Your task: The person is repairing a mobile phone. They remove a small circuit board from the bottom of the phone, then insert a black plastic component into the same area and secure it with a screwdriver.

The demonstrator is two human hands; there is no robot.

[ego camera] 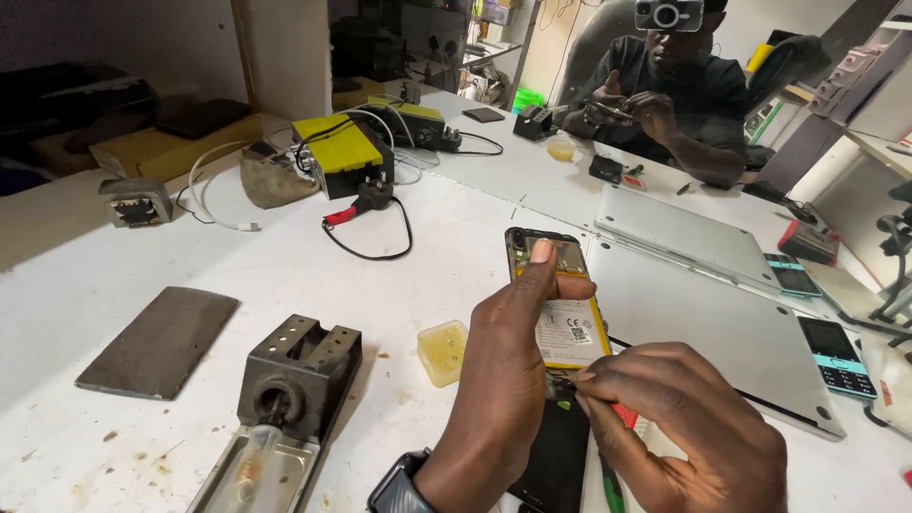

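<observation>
My left hand grips an opened smartphone with its back cover off, thumb lying along its left edge; the yellow-edged battery and the circuit board at its top are exposed. My right hand is closed, its fingertips pinching something small at the phone's lower end, just below the battery; what it pinches is hidden. A dark slab, perhaps the phone's back cover or screen, lies under both hands. A watch sits on my left wrist.
On the white table: a small yellow flux tub, a soldering iron stand, a dark mat, a yellow-topped power box with cables, two closed laptops, two keypad phones. Another person works across the table.
</observation>
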